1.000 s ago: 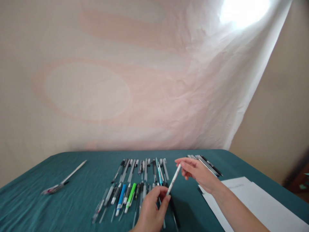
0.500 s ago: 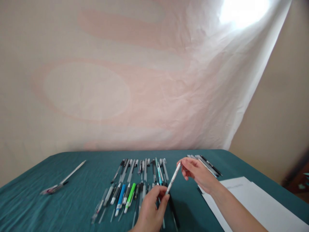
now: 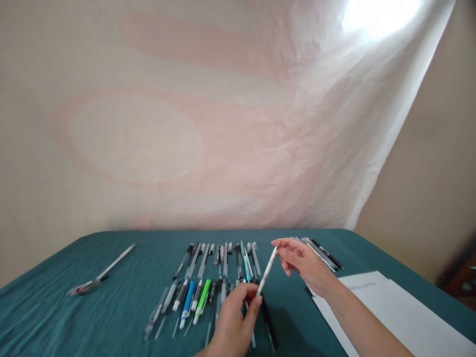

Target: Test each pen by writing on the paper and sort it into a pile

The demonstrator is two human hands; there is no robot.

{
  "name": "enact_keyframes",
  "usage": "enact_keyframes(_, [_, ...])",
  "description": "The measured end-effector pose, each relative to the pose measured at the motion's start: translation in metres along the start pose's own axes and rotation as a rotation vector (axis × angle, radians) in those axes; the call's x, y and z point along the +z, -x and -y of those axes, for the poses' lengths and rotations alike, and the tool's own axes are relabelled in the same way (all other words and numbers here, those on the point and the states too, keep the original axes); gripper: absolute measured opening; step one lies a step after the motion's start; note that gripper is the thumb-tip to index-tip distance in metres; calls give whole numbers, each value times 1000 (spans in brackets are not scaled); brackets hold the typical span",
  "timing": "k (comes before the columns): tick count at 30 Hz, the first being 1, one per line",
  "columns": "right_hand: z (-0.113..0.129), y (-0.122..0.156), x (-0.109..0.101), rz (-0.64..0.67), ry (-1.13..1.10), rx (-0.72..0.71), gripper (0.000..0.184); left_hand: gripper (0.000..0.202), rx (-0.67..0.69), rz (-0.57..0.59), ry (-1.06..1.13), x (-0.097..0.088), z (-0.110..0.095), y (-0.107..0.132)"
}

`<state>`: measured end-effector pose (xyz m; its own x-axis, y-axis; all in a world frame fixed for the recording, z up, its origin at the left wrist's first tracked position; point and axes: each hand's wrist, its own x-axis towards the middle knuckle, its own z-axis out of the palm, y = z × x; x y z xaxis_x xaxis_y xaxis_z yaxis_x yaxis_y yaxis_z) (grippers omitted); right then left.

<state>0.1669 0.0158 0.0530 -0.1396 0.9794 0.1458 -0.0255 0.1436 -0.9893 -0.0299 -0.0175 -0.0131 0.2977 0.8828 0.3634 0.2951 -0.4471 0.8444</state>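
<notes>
My left hand (image 3: 238, 315) is closed around the lower end of a slim white patterned pen (image 3: 267, 270), holding it tilted above the table. At the pen's upper end is my right hand (image 3: 301, 260), with thumb and index finger about the tip in a loose pinch and the other fingers curled below. Under and beside my left hand lie rows of pens, among them a blue pen (image 3: 187, 303) and a green pen (image 3: 203, 300). My left hand hides part of the near row.
A back row of grey and black pens (image 3: 205, 260) lies beyond. White paper sheets (image 3: 386, 317) rest at the right, with more pens (image 3: 323, 254) behind them. At the left lie a long white pen (image 3: 117, 260) and a small cluster of pens (image 3: 84, 287) on the green cloth (image 3: 44, 317).
My right index finger has straightened a little over the pen's tip. The left hand keeps its hold on the pen. The whole view has shifted slightly.
</notes>
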Motion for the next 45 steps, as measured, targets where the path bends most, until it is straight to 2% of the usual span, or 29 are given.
enact_keyframes(4, [-1, 0, 0, 24, 35, -11, 39, 14, -2, -11, -5, 1, 0, 0])
enact_keyframes(10, [-5, -1, -1, -59, 75, -37, 29, 12, -4, -3, -16, 1, 1, 1])
enact_keyframes(16, [-2, 2, 3, 23, -9, 7, 37, 13, -7, 8, -43, 1, 1, 1])
enact_keyframes(23, [-9, -2, 0, -82, 108, -6, 30, 11, -19, 9, -87, 2, 3, 2])
enact_keyframes(29, [-4, 1, 4, -11, -9, 7, 36, 12, -33, -9, -68, 1, 2, 1])
enact_keyframes(35, [-6, 0, 3, -95, 176, -29, 32, 10, -36, -15, -112, 2, 4, 2])
enact_keyframes(38, [-7, -1, 3, -126, 193, -28, 30, 9, -42, -11, -134, 2, 4, 3])
enact_keyframes(45, [-4, 1, 7, -60, 97, -35, 35, 10, -35, -11, -146, 2, 4, 2])
